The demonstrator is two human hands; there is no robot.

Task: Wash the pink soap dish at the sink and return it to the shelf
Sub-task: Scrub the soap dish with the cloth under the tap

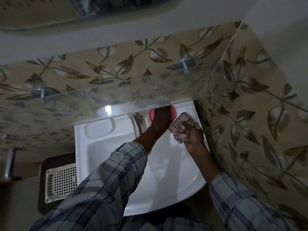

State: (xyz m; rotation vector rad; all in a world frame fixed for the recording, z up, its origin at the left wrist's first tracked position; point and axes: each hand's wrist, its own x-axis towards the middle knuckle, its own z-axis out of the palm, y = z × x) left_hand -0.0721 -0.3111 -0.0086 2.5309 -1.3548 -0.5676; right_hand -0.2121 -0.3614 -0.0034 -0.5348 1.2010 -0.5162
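The pink soap dish [151, 115] is at the back right of the white sink [81, 147], just below the front edge of the glass shelf [116, 90]. My left hand [160, 120] lies over the dish and grips it, hiding its middle; only its two pink ends show. Whether the dish rests on the sink ledge or is lifted I cannot tell. My right hand [194, 136] is beside it to the right, closed on a bunched patterned cloth [180, 129] that touches my left hand.
A metal tap [135, 125] stands at the back middle of the sink, left of the dish. Two metal brackets [185, 64] hold the shelf to the leaf-patterned tiled wall. A white perforated basket [61, 182] sits low on the left. The tiled side wall is close on the right.
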